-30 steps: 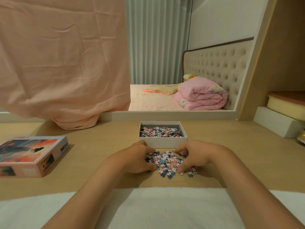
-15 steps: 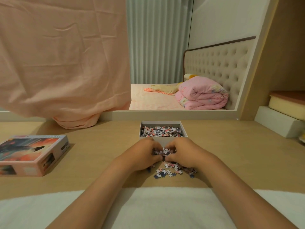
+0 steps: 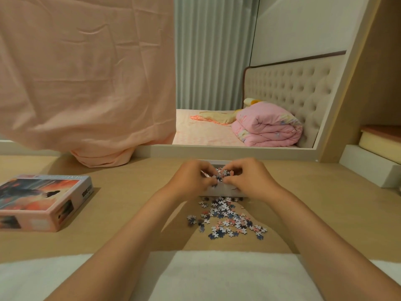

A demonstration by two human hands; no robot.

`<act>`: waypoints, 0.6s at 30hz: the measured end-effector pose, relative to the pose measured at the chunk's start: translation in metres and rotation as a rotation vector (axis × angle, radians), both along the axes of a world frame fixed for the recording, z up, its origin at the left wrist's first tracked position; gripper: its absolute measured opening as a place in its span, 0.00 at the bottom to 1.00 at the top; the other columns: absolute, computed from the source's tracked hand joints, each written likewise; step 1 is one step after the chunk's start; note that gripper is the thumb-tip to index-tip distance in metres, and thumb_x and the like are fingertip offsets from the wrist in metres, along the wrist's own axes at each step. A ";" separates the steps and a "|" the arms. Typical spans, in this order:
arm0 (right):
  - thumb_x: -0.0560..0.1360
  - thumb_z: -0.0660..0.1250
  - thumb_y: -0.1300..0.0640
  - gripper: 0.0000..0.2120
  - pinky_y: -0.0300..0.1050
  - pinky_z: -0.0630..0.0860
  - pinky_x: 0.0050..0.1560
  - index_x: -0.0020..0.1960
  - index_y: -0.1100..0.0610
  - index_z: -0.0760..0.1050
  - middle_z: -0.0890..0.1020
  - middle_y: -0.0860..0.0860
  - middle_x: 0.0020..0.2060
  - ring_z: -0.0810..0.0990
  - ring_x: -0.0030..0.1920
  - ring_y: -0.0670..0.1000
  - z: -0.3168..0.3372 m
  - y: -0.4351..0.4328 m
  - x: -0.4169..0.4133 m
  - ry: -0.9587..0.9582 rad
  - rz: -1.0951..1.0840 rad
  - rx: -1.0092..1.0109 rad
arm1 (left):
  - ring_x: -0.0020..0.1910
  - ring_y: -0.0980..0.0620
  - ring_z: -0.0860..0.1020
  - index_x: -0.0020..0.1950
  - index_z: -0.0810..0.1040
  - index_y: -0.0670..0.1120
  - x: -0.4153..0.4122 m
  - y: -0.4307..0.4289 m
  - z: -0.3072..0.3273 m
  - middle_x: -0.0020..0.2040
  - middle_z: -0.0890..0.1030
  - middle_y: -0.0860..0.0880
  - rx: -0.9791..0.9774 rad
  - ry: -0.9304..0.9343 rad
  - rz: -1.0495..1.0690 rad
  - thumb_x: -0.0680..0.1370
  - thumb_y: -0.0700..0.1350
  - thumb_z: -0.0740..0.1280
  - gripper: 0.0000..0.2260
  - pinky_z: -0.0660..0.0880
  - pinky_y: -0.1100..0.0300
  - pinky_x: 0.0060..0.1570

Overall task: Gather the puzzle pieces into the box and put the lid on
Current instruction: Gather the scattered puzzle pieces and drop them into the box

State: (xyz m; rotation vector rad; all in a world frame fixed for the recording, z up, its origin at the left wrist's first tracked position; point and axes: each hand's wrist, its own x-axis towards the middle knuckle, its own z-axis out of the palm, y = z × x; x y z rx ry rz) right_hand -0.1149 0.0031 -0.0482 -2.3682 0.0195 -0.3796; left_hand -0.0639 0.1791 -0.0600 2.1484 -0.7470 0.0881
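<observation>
Findings: against the view one second ago, both hands are off the table. The left hand [image 3: 191,181] and right hand [image 3: 249,181], then cupped round the heap on the table [image 3: 325,213], are now raised together over the box [image 3: 223,190]. Their fingers [image 3: 237,168] are curled inward and pinch a handful of pieces [image 3: 222,175] between the two hands, above the box's opening; motion blur hides the finer grip. We judge that this load is about to be released, so one more scoop is nearly delivered.

The job is not complete. Loose pieces [image 3: 226,218] lie scattered on the table, starting just in front of the box's near wall and spreading toward the right forearm.

The box is mostly hidden by the hands. Its visible white wall runs left to right, so we take its long axis as crosswise to the person, opening upward. The lid [image 3: 43,200] lies well apart at the left, picture face up, its long axis also roughly crosswise.
</observation>
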 end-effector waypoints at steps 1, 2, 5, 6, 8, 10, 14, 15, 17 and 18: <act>0.71 0.76 0.60 0.08 0.48 0.80 0.41 0.48 0.50 0.86 0.84 0.47 0.38 0.80 0.35 0.45 0.005 0.001 0.006 -0.022 -0.004 0.011 | 0.37 0.53 0.81 0.45 0.83 0.50 0.006 -0.001 0.005 0.39 0.84 0.53 -0.030 -0.004 0.010 0.75 0.43 0.73 0.02 0.79 0.58 0.39; 0.71 0.76 0.60 0.07 0.50 0.82 0.42 0.46 0.50 0.85 0.84 0.48 0.37 0.80 0.35 0.46 0.008 0.002 0.012 -0.042 -0.009 0.027 | 0.37 0.53 0.81 0.45 0.83 0.49 0.012 -0.002 0.008 0.39 0.84 0.52 -0.060 -0.008 0.025 0.75 0.43 0.73 0.01 0.78 0.58 0.38; 0.71 0.76 0.61 0.07 0.56 0.83 0.43 0.47 0.51 0.85 0.84 0.50 0.37 0.82 0.34 0.50 0.010 0.003 0.032 -0.071 -0.012 0.081 | 0.36 0.58 0.79 0.46 0.83 0.49 0.028 -0.005 0.010 0.40 0.84 0.53 -0.081 -0.049 0.078 0.76 0.44 0.72 0.01 0.71 0.65 0.34; 0.72 0.76 0.60 0.08 0.56 0.83 0.44 0.50 0.52 0.85 0.85 0.51 0.39 0.82 0.35 0.51 0.008 0.004 0.038 -0.059 -0.008 0.082 | 0.36 0.59 0.79 0.47 0.84 0.50 0.032 -0.005 0.007 0.42 0.84 0.53 -0.062 -0.066 0.092 0.76 0.43 0.72 0.02 0.71 0.65 0.34; 0.75 0.73 0.59 0.13 0.53 0.82 0.49 0.60 0.52 0.83 0.86 0.53 0.49 0.84 0.42 0.54 0.000 0.004 0.048 -0.012 0.007 0.054 | 0.38 0.59 0.79 0.51 0.84 0.48 0.039 -0.003 -0.002 0.44 0.84 0.52 -0.007 -0.085 0.102 0.77 0.42 0.70 0.05 0.71 0.66 0.38; 0.79 0.68 0.58 0.17 0.47 0.78 0.55 0.68 0.53 0.77 0.83 0.52 0.59 0.83 0.52 0.53 -0.007 0.003 0.054 0.030 0.035 -0.010 | 0.40 0.57 0.78 0.56 0.84 0.46 0.043 0.000 -0.009 0.47 0.84 0.49 0.070 -0.115 0.098 0.78 0.42 0.69 0.08 0.70 0.65 0.41; 0.82 0.60 0.63 0.20 0.44 0.72 0.64 0.74 0.53 0.71 0.79 0.49 0.65 0.77 0.64 0.50 -0.013 0.001 0.054 0.016 0.077 -0.027 | 0.46 0.53 0.78 0.59 0.83 0.48 0.045 0.002 -0.012 0.50 0.82 0.50 0.112 -0.208 0.065 0.79 0.43 0.67 0.10 0.72 0.60 0.47; 0.82 0.59 0.64 0.20 0.44 0.71 0.65 0.73 0.53 0.72 0.78 0.49 0.66 0.76 0.66 0.49 -0.013 0.000 0.052 0.002 0.081 -0.034 | 0.49 0.53 0.78 0.59 0.83 0.48 0.045 0.002 -0.012 0.52 0.81 0.50 0.130 -0.236 0.055 0.79 0.45 0.66 0.11 0.73 0.58 0.50; 0.82 0.58 0.65 0.19 0.41 0.70 0.65 0.69 0.53 0.76 0.79 0.50 0.66 0.75 0.67 0.50 -0.012 -0.003 0.051 -0.001 0.082 -0.078 | 0.54 0.52 0.77 0.60 0.83 0.50 0.043 0.001 -0.014 0.57 0.80 0.51 0.228 -0.296 0.032 0.80 0.50 0.65 0.12 0.73 0.54 0.55; 0.82 0.58 0.66 0.19 0.40 0.70 0.64 0.68 0.53 0.77 0.79 0.50 0.66 0.76 0.67 0.49 -0.013 -0.005 0.050 0.016 0.088 -0.098 | 0.55 0.52 0.76 0.60 0.82 0.51 0.042 0.000 -0.016 0.58 0.80 0.52 0.294 -0.322 0.023 0.80 0.52 0.63 0.13 0.73 0.54 0.56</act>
